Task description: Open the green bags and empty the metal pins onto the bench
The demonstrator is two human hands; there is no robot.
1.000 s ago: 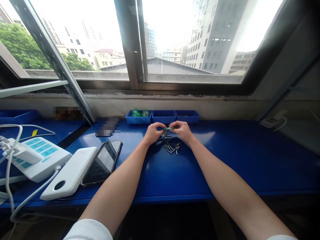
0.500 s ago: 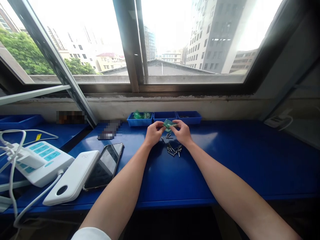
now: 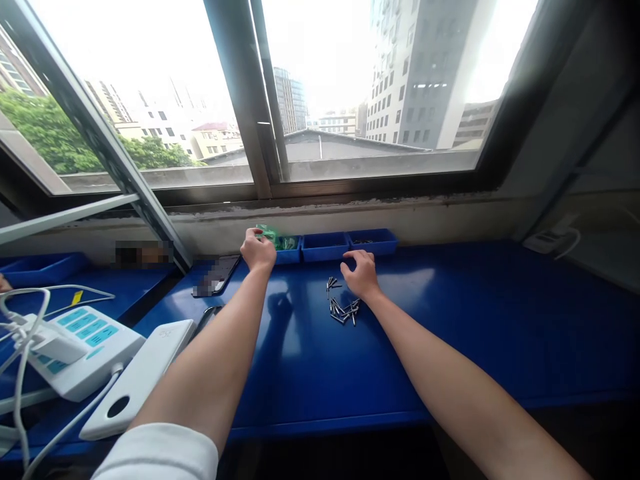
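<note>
Left hand is at the left bin, upper centre of frame, thumb and fingers drawn in beside a green packet. Can't tell if they're clamped on it, since the knuckles hide the tips. Right hand is just right of centre, thumb and index apart, palm down, nothing visible in the grip; nearest things are the metal pins just left of and below it. Hands well apart.

Materials: packet is thin translucent film, crinkled, bright green with pale glare; more green film bunched in the same bin. Pins are slim straight rods, silvery with dark parts, smooth, lying at mixed angles. Small bunch sits above, larger loose arc below, both centre of frame on the desk. Desk is glossy blue, smooth, window glare on it.

Left bin, middle bin and right bin are blue, rectangular, open-topped, in a row by the wall; right one has small dark bits inside.

Lower left: white power bank, rounded corners, dark oval on its face, partly behind the left forearm. White power strip next to it, light-blue socket panels, white cables looping over.
</note>
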